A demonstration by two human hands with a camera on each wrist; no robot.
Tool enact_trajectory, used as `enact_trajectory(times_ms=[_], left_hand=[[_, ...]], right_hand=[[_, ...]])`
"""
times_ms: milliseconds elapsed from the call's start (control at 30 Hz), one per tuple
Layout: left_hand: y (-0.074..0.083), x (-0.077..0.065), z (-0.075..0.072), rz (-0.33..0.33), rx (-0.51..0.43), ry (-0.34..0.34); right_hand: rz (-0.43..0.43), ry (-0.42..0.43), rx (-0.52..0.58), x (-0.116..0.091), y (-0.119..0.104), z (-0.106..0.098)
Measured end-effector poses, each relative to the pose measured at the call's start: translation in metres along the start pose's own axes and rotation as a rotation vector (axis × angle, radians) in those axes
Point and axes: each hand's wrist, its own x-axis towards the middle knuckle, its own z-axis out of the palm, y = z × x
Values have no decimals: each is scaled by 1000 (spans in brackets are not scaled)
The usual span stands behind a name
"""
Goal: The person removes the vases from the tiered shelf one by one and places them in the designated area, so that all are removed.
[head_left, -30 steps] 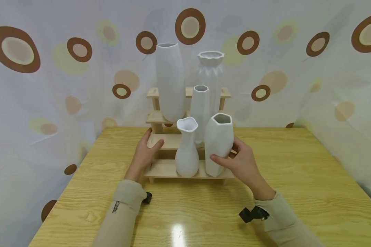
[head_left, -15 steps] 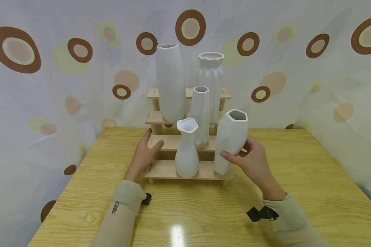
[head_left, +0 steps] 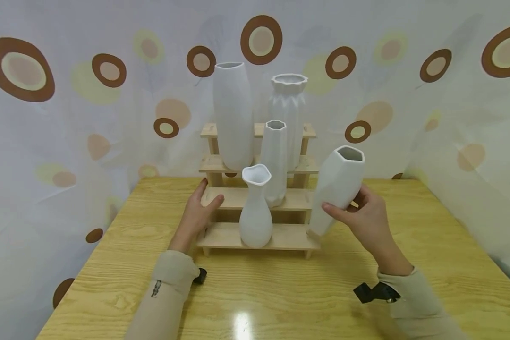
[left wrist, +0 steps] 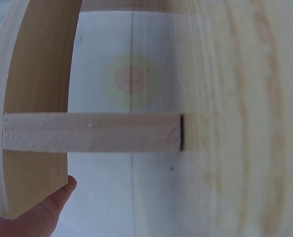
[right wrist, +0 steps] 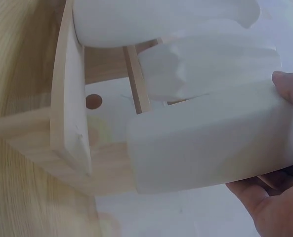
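Between thumb and fingers, my right hand [head_left: 369, 222] grips a white faceted vase [head_left: 337, 189] with a five-sided mouth. The vase leans to the right, its base beside the right end of the lowest tier of a wooden stepped display stand [head_left: 291, 236]. In the right wrist view, the vase's smooth side [right wrist: 205, 138] runs from the fingers toward the stand. My left hand [head_left: 194, 212] holds the stand's left end, thumb over the second tier from the bottom. In the left wrist view, a fingertip [left wrist: 72, 182] shows at a board's edge.
A wavy-rimmed bottle vase [head_left: 256, 217] stands on the lowest tier. Above it are a slim faceted vase [head_left: 275, 160], a tall smooth vase [head_left: 233, 118] and a pleated-neck vase [head_left: 288, 108]. The wood-grain table [head_left: 255, 293] meets a patterned backdrop [head_left: 127, 123] behind.
My right hand has carried the faceted vase rightward and up, from the lowest tier to beyond its right end, tilting it more. My left hand stays at the stand.
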Motion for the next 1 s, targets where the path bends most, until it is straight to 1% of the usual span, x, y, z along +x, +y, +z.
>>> enact_trajectory(times_ms=[233, 500, 733, 1000], left_hand=[[2, -2, 1, -10, 5, 1], [2, -1, 1, -5, 13, -2], [-1, -1, 1, -10, 12, 2], [2, -1, 1, -9, 12, 2]], right_hand=[[18, 37, -32, 2, 2, -14], [33, 74, -58, 10, 5, -27], [47, 104, -89, 18, 14, -33], [71, 116, -91, 29, 27, -33]])
